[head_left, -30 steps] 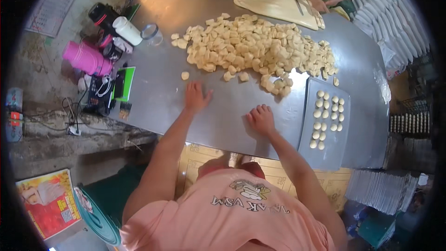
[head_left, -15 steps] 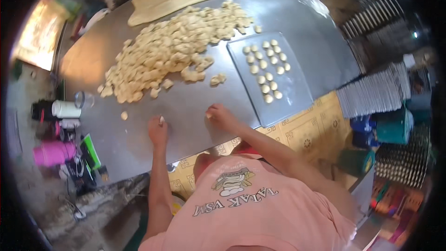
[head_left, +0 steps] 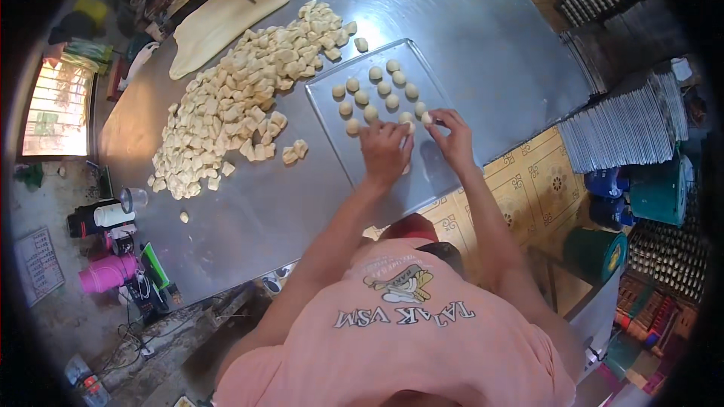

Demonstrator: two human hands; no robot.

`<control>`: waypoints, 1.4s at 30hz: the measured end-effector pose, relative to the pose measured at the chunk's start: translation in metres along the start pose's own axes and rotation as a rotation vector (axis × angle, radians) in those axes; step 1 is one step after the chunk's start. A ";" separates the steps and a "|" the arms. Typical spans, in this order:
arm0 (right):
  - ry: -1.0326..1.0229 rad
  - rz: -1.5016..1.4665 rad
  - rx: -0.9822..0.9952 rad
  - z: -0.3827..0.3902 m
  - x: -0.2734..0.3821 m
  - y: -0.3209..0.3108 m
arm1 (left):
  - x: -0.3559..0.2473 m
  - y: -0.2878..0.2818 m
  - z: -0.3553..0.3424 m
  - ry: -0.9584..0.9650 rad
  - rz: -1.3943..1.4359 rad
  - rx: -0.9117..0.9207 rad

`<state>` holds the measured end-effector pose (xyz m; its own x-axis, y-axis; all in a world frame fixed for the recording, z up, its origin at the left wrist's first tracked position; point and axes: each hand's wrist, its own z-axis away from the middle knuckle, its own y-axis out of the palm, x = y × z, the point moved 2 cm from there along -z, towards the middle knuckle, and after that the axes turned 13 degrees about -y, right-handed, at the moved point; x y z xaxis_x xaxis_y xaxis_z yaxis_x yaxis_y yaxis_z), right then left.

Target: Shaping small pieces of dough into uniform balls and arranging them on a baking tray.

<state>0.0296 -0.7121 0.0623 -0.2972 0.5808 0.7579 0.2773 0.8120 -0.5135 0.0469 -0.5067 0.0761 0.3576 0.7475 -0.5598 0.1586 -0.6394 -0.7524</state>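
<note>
Both my hands are over a shallow metal baking tray [head_left: 431,181] on which several round dough balls [head_left: 361,97] sit in loose rows. My right hand [head_left: 455,145] pinches a dough ball [head_left: 427,118] between thumb and fingertips, low over the tray's right part. Beside it, my left hand [head_left: 383,152] is closed with its fingers bent around another dough ball [head_left: 408,127]; part of that ball is hidden. A large heap of cut dough pieces [head_left: 226,113] spreads over the metal table to the left, with two loose pieces [head_left: 295,151] between heap and tray.
A flat dough sheet [head_left: 226,26] lies at the table's far left, a blade-like tool on it. Along the left edge stand a white bottle [head_left: 113,215], a pink container [head_left: 108,273] and a green-edged phone-like device [head_left: 155,265]. Stacked trays [head_left: 622,136] are at the right.
My hands have moved from the bare table in front of me rightward onto the tray, each with a dough ball. The view has shifted, so the tray appears nearer the middle.
</note>
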 end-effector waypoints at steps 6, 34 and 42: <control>0.034 0.077 0.162 0.003 -0.046 0.004 | -0.021 0.043 -0.012 0.036 -0.119 0.094; -0.535 0.447 0.498 0.089 0.163 0.296 | 0.380 -0.266 0.335 -0.946 -0.258 -0.315; -0.509 0.587 0.397 0.027 0.153 0.349 | 0.463 -0.279 0.244 -0.701 -0.432 -0.198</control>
<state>0.0557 -0.3380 -0.0119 -0.6046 0.7897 0.1038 0.2032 0.2789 -0.9386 -0.0559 0.0620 -0.0580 -0.4150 0.8304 -0.3718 0.3317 -0.2424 -0.9117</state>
